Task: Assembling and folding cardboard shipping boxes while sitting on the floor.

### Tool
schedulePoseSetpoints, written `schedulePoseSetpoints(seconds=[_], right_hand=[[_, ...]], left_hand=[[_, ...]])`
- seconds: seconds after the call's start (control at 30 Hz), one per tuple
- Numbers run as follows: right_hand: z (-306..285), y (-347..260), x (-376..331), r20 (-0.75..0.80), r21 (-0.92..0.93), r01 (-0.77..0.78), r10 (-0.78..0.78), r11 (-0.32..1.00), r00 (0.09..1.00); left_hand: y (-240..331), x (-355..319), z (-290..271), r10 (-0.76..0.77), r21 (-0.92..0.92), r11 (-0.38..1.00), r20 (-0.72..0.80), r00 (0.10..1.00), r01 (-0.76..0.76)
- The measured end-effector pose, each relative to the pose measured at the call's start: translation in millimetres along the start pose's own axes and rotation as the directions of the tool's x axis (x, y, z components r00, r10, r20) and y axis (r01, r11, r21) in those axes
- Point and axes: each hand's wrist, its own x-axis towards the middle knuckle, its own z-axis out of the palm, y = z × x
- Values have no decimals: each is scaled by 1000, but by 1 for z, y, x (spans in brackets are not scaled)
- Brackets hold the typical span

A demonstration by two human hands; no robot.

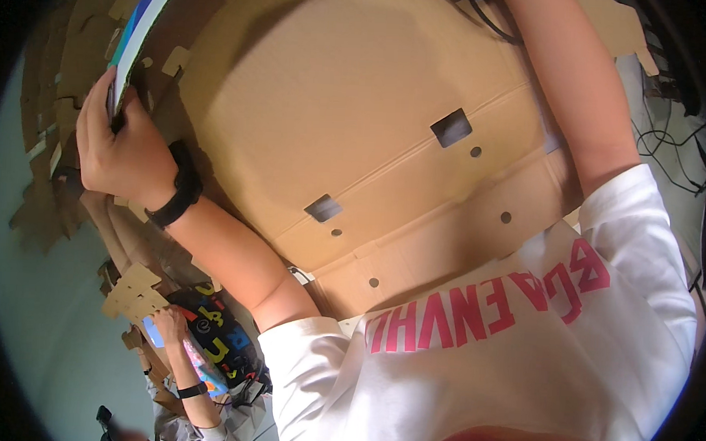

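Observation:
My left hand [116,151], with a black wristband, is shut on the edge of a thin board [145,18] printed in blue, white and green at the upper left. A large flat brown cardboard sheet [334,101] with square cut-outs and small round holes leans against my chest, between my arms. My right forearm [572,80] runs up across the sheet's right side and leaves the picture at the top. That hand is hidden.
Stacks of die-cut cardboard pieces [55,89] pile up behind my left hand. Lower left, another person's hand [167,323] holds a small cardboard piece [133,290] near a black printed item [214,337]. Black cables [672,132] lie at the right.

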Motion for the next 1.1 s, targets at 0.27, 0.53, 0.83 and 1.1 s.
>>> schedulePoseSetpoints(seconds=[0.27,0.53,0.83,1.1], right_hand=[[14,-4,-8,-27,-43,86,-87,995,996],[16,-7,-13,-65,-33,22,-24,999,998],[20,-5,-18,15,-254,158,-159,954,987],[22,-6,-22,-49,-277,73,-90,958,995]], left_hand=[[-1,6,-4,7,33,999,3,1000,-7],[-5,14,-9,-29,16,999,120,992,27],[-21,62,-1,-154,90,988,425,892,127],[-39,97,5,-186,178,980,681,708,86]])
